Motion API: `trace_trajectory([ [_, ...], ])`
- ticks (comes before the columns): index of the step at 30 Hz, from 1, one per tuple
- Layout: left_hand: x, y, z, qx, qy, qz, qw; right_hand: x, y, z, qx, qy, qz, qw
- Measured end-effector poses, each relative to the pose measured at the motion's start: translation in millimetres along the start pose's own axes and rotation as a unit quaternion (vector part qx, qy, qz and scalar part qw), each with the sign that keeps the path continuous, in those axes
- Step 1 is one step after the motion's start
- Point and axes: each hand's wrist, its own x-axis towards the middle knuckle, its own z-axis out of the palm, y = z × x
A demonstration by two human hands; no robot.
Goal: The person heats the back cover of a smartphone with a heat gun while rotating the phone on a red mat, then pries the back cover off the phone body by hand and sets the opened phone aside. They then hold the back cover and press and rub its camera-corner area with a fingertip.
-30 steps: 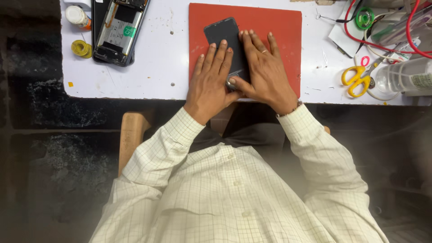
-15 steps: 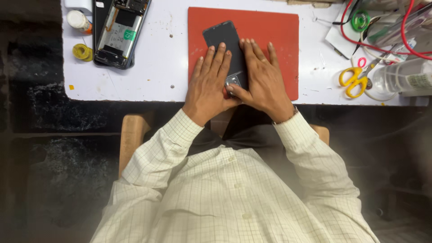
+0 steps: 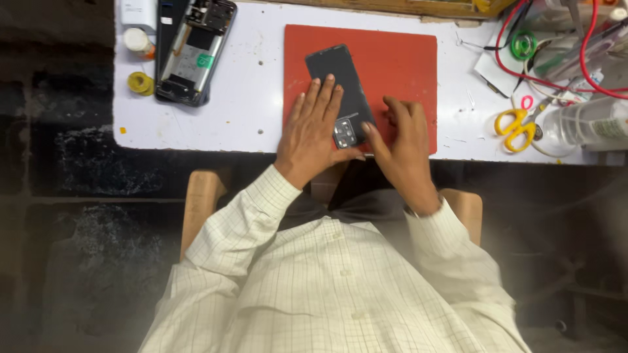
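Observation:
A black phone [image 3: 340, 75] lies back side up and slanted on a red mat [image 3: 405, 65], its camera block at the near end. My left hand [image 3: 314, 127] rests flat on the phone's near half with fingers spread, holding it down. My right hand [image 3: 402, 140] is beside the phone on the mat, fingers loosely curled and lifted, with only the thumb tip touching the phone's edge by the camera block.
On the white table [image 3: 248, 98], an opened phone body [image 3: 193, 55] lies at the back left by a yellow tape roll [image 3: 139, 83] and a small bottle [image 3: 137, 40]. Yellow scissors [image 3: 517, 124], a clear bottle [image 3: 589, 124] and red wires [image 3: 589, 39] crowd the right side.
My right hand has come off the phone and shifted right, its fingers now curled. The left hand stays pressed on the phone. The view has moved closer.

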Motion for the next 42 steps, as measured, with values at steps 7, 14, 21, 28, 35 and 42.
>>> trace_trajectory([
  [7,-3,4,6,-0.033,0.018,-0.027,0.999,48,-15,30,0.025,0.002,0.103,0.994],
  [14,-2,5,5,-0.058,0.041,-0.031,0.997,65,-21,37,0.080,-0.021,0.137,0.987],
  [21,-7,10,2,-0.105,0.109,-0.013,0.988,79,-16,30,0.051,-0.006,0.100,0.994],
  [28,-6,11,-4,-0.121,0.100,-0.010,0.988,91,-19,25,0.149,-0.072,0.192,0.967],
  [35,-4,-7,-30,-0.344,0.259,-0.068,0.900,84,-10,17,0.482,-0.053,0.163,0.859],
  [42,37,-1,-50,-0.520,0.215,-0.069,0.824,56,-20,-7,0.616,-0.017,0.107,0.780],
])
